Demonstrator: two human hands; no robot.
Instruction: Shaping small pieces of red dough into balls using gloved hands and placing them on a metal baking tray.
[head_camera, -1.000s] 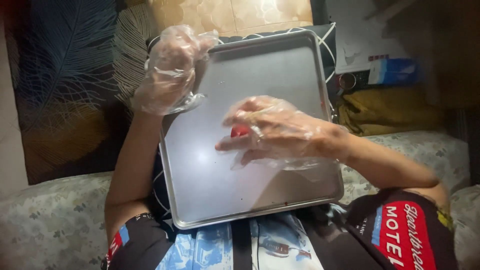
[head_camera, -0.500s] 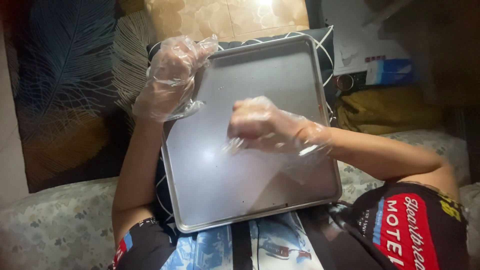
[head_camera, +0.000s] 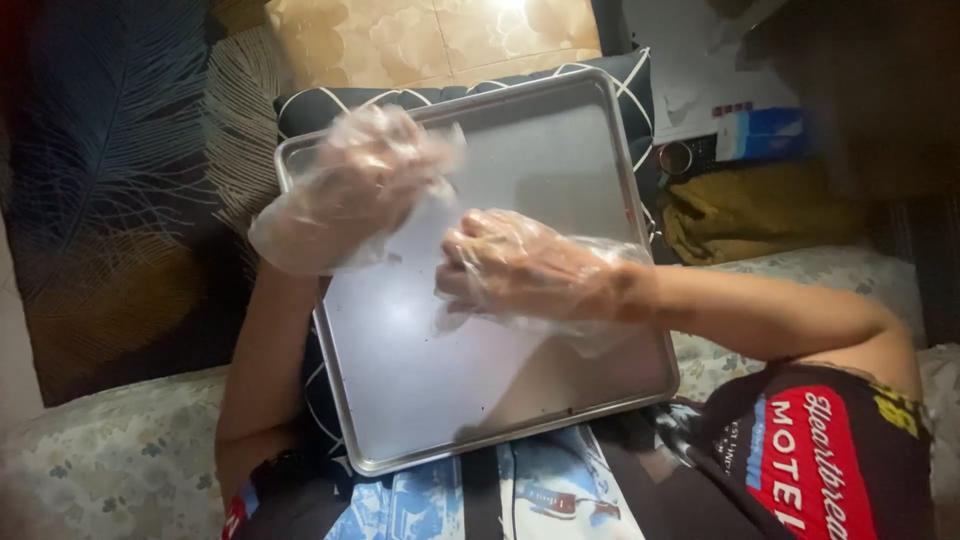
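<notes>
Some things are hard to see here. The right hand (head_camera: 525, 270) is curled up in a loose, crinkly clear glove, so I cannot tell if anything is tucked inside its fingers. The left hand (head_camera: 355, 180) is also in a baggy clear glove, and the plastic is blurry and bunched, so its fingers are hard to pick out. The big shiny metal tray (head_camera: 450, 380) sits in the middle, with its bottom edge at 6 o'clock resting on the person's lap. A dark pillow with white lines (head_camera: 330, 105) peeks out behind the tray at 12 o'clock, mostly hidden by it. The left hand is at 10 o'clock on the tray, at the tray's top left corner, with the fingers partly open; I cannot tell if it grips the rim or just rests there. The right hand is over the tray's middle, bent almost into a fist, and seems to touch the flat metal. At 2 o'clock there is a yellow-brown cloth (head_camera: 750, 210) and a small blue box (head_camera: 765, 133), both dim and fuzzy. The top right corner is too dark to make out.
</notes>
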